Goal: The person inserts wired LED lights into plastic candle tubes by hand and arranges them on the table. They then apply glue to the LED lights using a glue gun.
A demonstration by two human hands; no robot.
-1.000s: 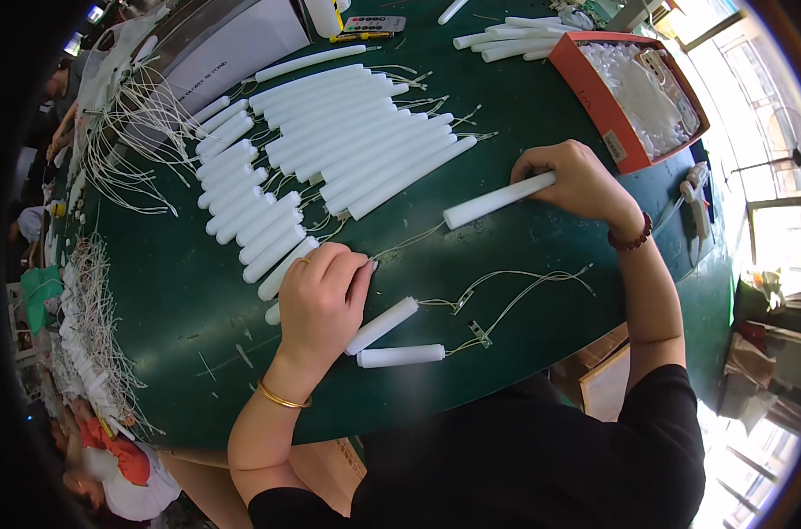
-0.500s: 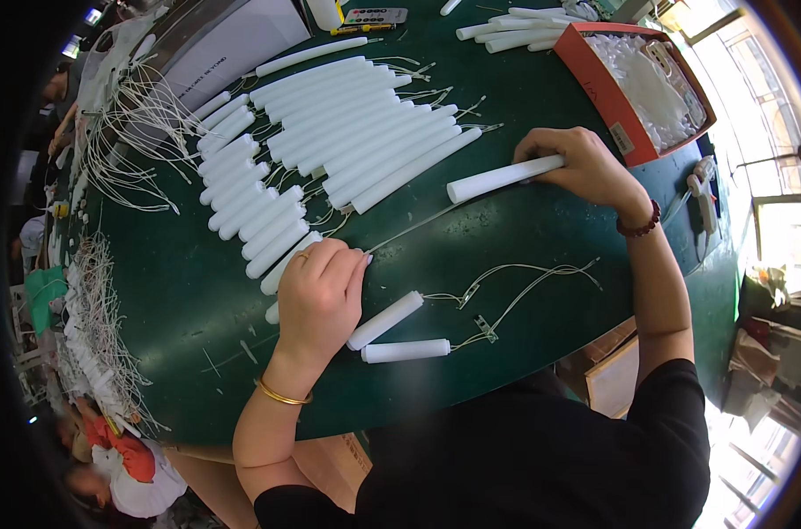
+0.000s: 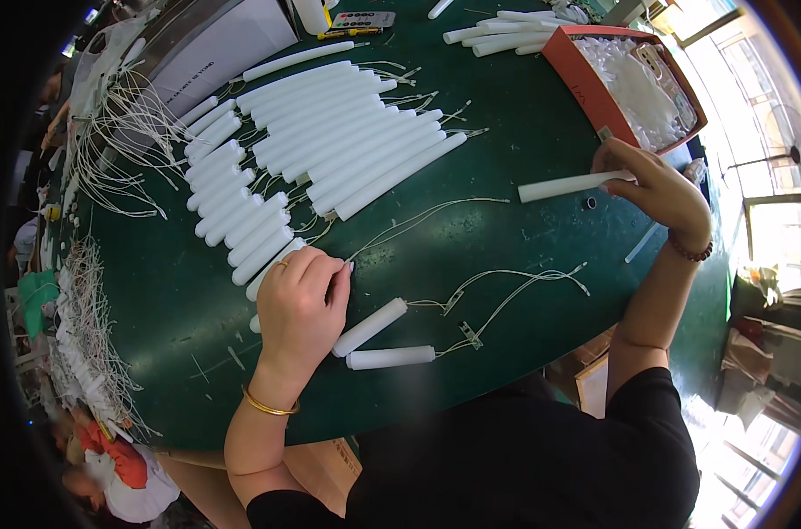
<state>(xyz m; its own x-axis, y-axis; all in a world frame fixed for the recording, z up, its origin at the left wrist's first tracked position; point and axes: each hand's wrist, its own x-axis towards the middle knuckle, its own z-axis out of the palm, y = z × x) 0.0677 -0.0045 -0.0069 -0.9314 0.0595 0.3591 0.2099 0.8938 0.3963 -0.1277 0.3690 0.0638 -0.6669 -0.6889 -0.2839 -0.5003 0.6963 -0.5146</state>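
Note:
My left hand (image 3: pixel 299 304) is pinched on a pair of thin white wires (image 3: pixel 418 216) near the table's middle. Their free ends run off to the right over the green tabletop. At the right my right hand (image 3: pixel 660 194) grips one end of a white tube (image 3: pixel 563 187), which points left. The wires and this tube are apart. To the right of my left hand lie two short white tubes, an upper one (image 3: pixel 371 328) and a lower one (image 3: pixel 391 356), each with wires and a small circuit piece (image 3: pixel 471 335). Beyond my left hand, several long white tubes (image 3: pixel 347 132) with wire ends lie in a row.
A red box (image 3: pixel 585 93) with clear plastic stands at the far right. A small dark ring (image 3: pixel 590 203) and a translucent stick (image 3: pixel 643 242) lie by my right hand. Bundled wires (image 3: pixel 131 132) hang at the far left; a remote control (image 3: pixel 365 18) lies at the back.
My right hand has moved right with the white tube, away from the wires. The wires now lie loose and curved at their far end. My left hand stays on them.

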